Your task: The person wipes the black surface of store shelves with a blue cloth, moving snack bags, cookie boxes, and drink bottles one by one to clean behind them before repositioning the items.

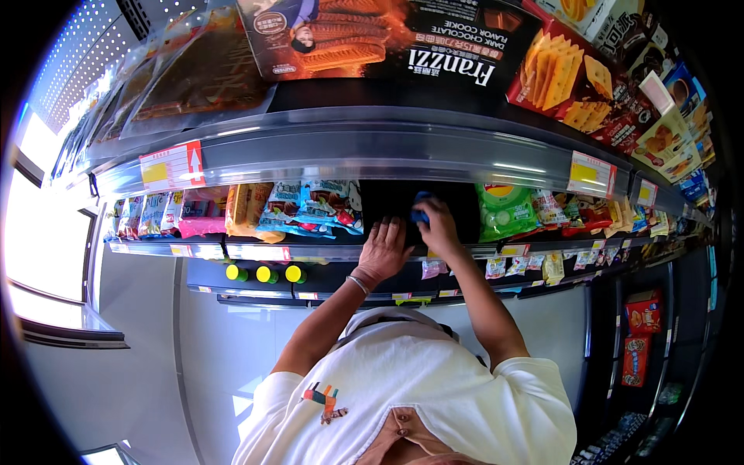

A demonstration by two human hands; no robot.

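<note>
My left hand (383, 247) lies flat on the black shelf, fingers pointing inward, holding nothing; a bracelet circles its wrist. To its right, my right hand (436, 226) grips a blue cloth (419, 208) against the dark shelf surface. Light blue snack bags (314, 203) lie left of my left hand. On the other side, a green bag of chips (507, 210) stands to the right of my right hand. The shelf's clear front strip (337, 252) runs below both hands.
A higher shelf edge (360, 148) crosses above my hands, with a dark cookie box (383, 40) on it. Yellow-capped containers (267, 274) and small hanging bags (433, 268) are on the lower level. A red box (643, 311) stands on shelving at the right.
</note>
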